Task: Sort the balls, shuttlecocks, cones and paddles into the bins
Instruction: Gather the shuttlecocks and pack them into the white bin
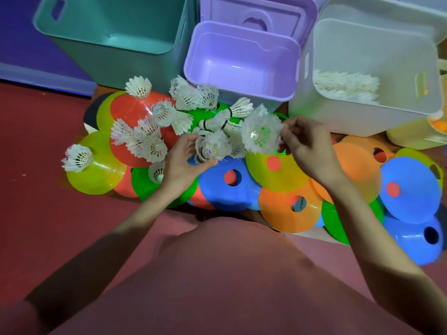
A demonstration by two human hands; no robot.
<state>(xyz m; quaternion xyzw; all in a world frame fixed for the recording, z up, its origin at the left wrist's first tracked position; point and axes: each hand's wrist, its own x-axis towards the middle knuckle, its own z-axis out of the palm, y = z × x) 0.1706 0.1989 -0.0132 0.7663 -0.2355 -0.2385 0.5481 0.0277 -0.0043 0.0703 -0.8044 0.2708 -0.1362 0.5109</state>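
Note:
Several white shuttlecocks [145, 139] lie scattered on a pile of flat coloured cones [229, 187] on the floor. My right hand [307, 146] pinches the feather rim of one shuttlecock [260, 134], held up with its cork facing me. My left hand [181, 163] is closed on another shuttlecock [212, 147] just left of it. Behind the pile stand a teal bin [79, 44], a purple bin [278, 97] and a white bin [321, 112]. The white bin holds several shuttlecocks [346, 85].
A yellow bin [411, 136] with something orange inside stands at the far right edge. A purple lid [258, 13] leans behind the purple bin. Red floor spreads to the left, and a purple wall rises behind the teal bin. My clothed body fills the bottom.

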